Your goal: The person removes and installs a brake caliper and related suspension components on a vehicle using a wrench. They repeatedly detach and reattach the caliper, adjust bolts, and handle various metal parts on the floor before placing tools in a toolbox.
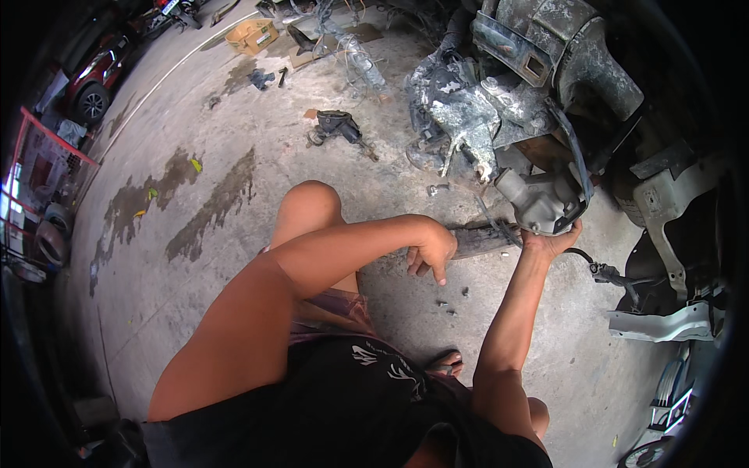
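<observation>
I squat on a concrete floor in front of a stripped, dirty car front end [499, 101]. My right hand [551, 242] reaches up and presses from below against a grey metal housing [542, 204] on the car's underside, palm up around its lower edge. My left hand [431, 251] hangs loosely off my knee with fingers curled down and holds nothing. It is close to a dark, greasy metal arm [477, 239] lying on the floor. Several small bolts [452, 300] are scattered on the floor below my left hand.
A black car part [337, 126] lies on the floor further out, a cardboard box [253, 34] beyond it. A hose with a fitting [607, 273] hangs at the right near grey body panels [663, 324]. A red car [95, 78] stands far left. Wet stains [211, 207] mark the concrete.
</observation>
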A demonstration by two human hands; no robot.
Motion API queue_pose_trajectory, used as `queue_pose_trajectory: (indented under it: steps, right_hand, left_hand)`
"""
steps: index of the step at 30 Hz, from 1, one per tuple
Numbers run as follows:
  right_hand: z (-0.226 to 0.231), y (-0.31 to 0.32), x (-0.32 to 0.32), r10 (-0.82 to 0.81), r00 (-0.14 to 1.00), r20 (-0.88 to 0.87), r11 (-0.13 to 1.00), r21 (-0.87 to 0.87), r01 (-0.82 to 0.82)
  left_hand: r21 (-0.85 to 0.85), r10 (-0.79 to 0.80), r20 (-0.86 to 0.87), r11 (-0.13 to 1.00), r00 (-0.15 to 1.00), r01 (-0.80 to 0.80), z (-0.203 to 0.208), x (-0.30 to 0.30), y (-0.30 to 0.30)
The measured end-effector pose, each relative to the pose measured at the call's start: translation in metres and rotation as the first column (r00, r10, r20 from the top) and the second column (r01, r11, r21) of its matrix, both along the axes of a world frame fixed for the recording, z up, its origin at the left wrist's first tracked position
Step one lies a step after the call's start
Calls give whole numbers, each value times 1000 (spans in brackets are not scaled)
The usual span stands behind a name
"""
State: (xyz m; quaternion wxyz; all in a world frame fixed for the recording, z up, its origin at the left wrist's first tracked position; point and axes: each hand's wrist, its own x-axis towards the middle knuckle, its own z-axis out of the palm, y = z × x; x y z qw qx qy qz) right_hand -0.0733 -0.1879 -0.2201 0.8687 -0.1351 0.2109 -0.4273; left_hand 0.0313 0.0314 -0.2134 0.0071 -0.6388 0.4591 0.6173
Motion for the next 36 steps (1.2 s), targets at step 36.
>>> queue_pose_trajectory:
  steps: [36]
  right_hand:
    - [16, 11, 2, 131, 983, 129, 991, -35, -127]
  left_hand:
    - [-664, 811, -53, -465, -583, -586, -237, 252, 47]
